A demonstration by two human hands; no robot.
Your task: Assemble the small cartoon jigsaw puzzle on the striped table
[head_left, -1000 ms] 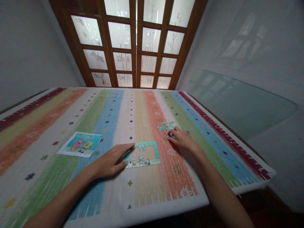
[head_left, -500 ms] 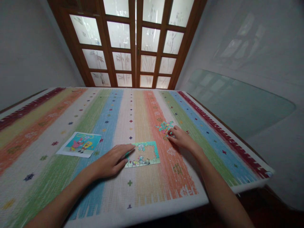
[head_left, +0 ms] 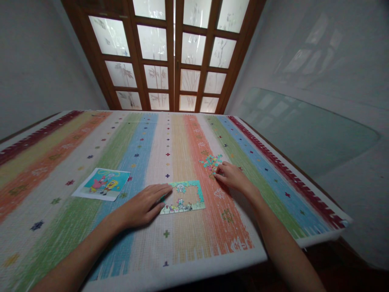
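Observation:
My left hand (head_left: 148,203) lies with its fingers stretched out over the left edge of a partly filled jigsaw puzzle (head_left: 199,197). The puzzle's border is in place, and a brown base shows through in its middle. A squid-like face shows along the top, and small coloured figures run along the bottom. To the right and farther off is a heap of loose turquoise puzzle pieces (head_left: 212,161). My right hand (head_left: 230,175) is at the heap's near right side, its fingers bent and closed toward the thumb. What is between those fingertips is too small to make out.
A printed cartoon picture (head_left: 106,184) lies on the table left of the puzzle. The striped tablecloth (head_left: 188,235) covers the table to its edges. Beyond stands a wooden door with glass panes (head_left: 174,73). A glass sheet (head_left: 304,125) leans at the right wall.
Very little differs. The view has shifted slightly, and both hands stay at the same places, the left on the puzzle and the right at the heap.

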